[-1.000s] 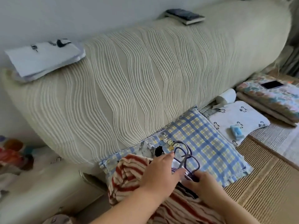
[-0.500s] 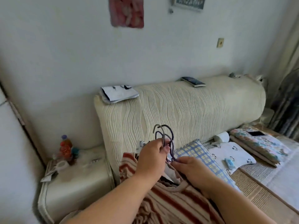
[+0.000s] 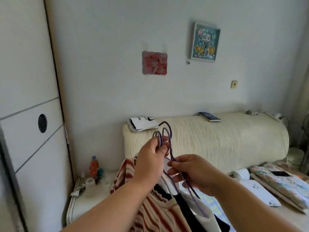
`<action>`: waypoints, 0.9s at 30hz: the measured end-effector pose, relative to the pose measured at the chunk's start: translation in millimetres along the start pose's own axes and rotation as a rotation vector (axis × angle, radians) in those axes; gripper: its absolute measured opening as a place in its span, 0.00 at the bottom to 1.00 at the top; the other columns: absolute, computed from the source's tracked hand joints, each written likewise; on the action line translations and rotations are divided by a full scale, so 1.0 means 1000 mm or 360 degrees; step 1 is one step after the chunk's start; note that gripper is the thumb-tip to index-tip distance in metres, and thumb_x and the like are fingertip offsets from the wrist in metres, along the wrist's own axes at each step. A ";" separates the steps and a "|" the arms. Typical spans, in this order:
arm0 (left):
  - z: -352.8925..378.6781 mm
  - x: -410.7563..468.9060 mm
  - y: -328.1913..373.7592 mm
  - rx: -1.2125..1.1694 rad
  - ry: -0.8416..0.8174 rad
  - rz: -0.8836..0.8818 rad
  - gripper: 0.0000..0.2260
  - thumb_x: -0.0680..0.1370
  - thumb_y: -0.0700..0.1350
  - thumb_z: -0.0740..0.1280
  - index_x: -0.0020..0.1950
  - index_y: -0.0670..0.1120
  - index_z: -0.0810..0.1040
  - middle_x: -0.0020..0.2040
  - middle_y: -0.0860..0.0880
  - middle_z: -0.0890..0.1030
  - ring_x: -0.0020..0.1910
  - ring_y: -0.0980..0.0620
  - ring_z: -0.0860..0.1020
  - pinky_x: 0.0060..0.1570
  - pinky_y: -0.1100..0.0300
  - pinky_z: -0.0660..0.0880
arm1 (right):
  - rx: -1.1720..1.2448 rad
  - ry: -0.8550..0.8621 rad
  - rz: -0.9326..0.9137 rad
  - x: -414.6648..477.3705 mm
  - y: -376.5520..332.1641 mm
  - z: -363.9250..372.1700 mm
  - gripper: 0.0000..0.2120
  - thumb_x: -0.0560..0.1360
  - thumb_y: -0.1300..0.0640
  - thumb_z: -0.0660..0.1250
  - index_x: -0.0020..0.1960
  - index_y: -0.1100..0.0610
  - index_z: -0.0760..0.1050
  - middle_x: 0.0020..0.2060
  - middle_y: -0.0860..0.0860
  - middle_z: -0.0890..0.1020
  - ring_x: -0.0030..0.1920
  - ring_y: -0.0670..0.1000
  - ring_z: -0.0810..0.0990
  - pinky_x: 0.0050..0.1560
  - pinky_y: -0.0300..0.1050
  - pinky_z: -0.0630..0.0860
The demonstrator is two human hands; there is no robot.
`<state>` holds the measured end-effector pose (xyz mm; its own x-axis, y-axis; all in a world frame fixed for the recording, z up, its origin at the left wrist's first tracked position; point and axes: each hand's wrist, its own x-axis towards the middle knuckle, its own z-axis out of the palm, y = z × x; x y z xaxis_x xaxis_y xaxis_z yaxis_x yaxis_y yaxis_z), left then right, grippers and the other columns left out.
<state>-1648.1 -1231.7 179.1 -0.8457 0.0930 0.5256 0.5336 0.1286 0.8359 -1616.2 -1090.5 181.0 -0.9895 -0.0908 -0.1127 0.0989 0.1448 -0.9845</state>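
My left hand (image 3: 151,162) grips the hooks of several purple wire hangers (image 3: 164,134), raised in front of the cream headboard (image 3: 217,139). My right hand (image 3: 192,173) pinches the neck and shoulder wire of one hanger just below the hooks. Clothes hang from the hangers under my hands: a red-and-cream striped top (image 3: 155,208), a black garment (image 3: 185,210) and a white one (image 3: 205,213). Their lower parts run out of the frame.
A white wardrobe (image 3: 26,114) stands at the left. A low white bedside cabinet (image 3: 83,200) carries bottles (image 3: 94,166). On the bed at the right lie a floral pillow (image 3: 280,183) with a phone (image 3: 280,173), and a white panda-print pillow (image 3: 260,193). Papers (image 3: 142,125) and a book (image 3: 209,116) rest on the headboard.
Both hands have lifted the hangers with the clothes up off the bed's checked pillow. The view has tilted upward, from the bed to the wall and wardrobe.
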 end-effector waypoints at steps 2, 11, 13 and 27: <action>-0.001 -0.010 0.016 0.0069 0.0097 0.0026 0.12 0.79 0.38 0.62 0.44 0.55 0.79 0.42 0.61 0.82 0.43 0.68 0.77 0.40 0.78 0.68 | 0.0040 -0.0068 -0.0033 -0.009 -0.008 0.001 0.06 0.78 0.61 0.62 0.49 0.60 0.77 0.39 0.54 0.84 0.30 0.49 0.79 0.24 0.38 0.67; 0.011 -0.074 0.084 0.0343 0.0585 0.0069 0.10 0.78 0.39 0.62 0.42 0.53 0.75 0.39 0.57 0.80 0.39 0.67 0.77 0.38 0.72 0.69 | -0.0158 -0.0455 -0.0210 -0.068 -0.031 0.006 0.08 0.78 0.59 0.62 0.50 0.60 0.79 0.39 0.52 0.84 0.27 0.46 0.74 0.26 0.37 0.67; 0.009 -0.088 0.100 0.0417 0.0728 0.0077 0.08 0.79 0.40 0.62 0.44 0.52 0.75 0.40 0.57 0.80 0.40 0.66 0.77 0.37 0.72 0.69 | -0.0135 -0.0552 -0.0262 -0.084 -0.034 0.003 0.08 0.78 0.59 0.62 0.50 0.59 0.79 0.40 0.52 0.85 0.27 0.45 0.74 0.24 0.36 0.66; -0.032 -0.180 0.192 0.0743 0.1271 0.0097 0.10 0.80 0.41 0.60 0.44 0.54 0.75 0.44 0.60 0.82 0.45 0.62 0.81 0.49 0.60 0.76 | -0.0260 -0.1269 -0.0393 -0.155 -0.054 0.060 0.09 0.79 0.60 0.60 0.52 0.61 0.78 0.44 0.57 0.85 0.42 0.55 0.82 0.42 0.47 0.77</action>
<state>-1394.0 -1255.3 249.8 -0.4795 -0.5730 0.6647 0.3805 0.5468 0.7458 -1461.7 -1143.0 243.7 -0.6044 -0.7965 -0.0188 -0.1871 0.1647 -0.9684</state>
